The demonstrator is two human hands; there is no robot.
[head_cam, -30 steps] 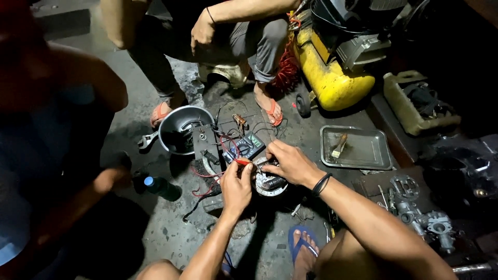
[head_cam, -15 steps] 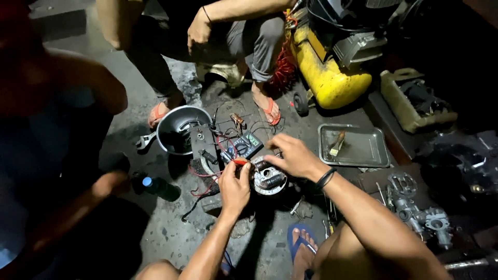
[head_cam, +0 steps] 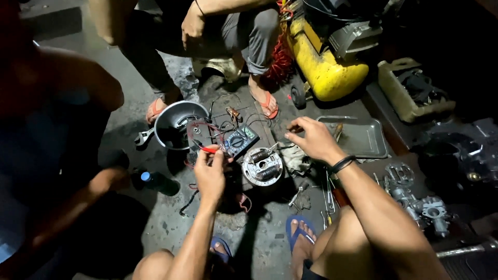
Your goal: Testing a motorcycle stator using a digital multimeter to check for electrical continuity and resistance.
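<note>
Probe first: we see a thin red test probe [head_cam: 206, 149] pinched between the fingertips of our left hand [head_cam: 209, 175], which is closed around it just above a round metal stator plate with copper coils [head_cam: 263, 166] that lies on the concrete floor [head_cam: 171, 218]. The probe's red lead loops back toward a small dark multimeter [head_cam: 239, 141] lying just beyond the plate, among a tangle of thin wires. Our right hand [head_cam: 313, 139] hovers to the right of the plate, fingers loosely curled and spread, holding nothing that we can make out; a dark band sits on its wrist. Under that hand lies a crumpled rag [head_cam: 295, 158], touching the plate's right edge. To the left of the meter rests a rounded metal bowl-shaped housing [head_cam: 176, 124] with a wrench [head_cam: 143, 137] beside it. Beyond the right hand lies a shallow grey metal tray [head_cam: 363, 137], and farther back stands a yellow air compressor tank [head_cam: 324, 67]. Another person sits across from us in orange sandals, one hand [head_cam: 193, 23] resting at the knee. A carburettor-like metal part [head_cam: 420, 199] lies well apart at the right.
</note>
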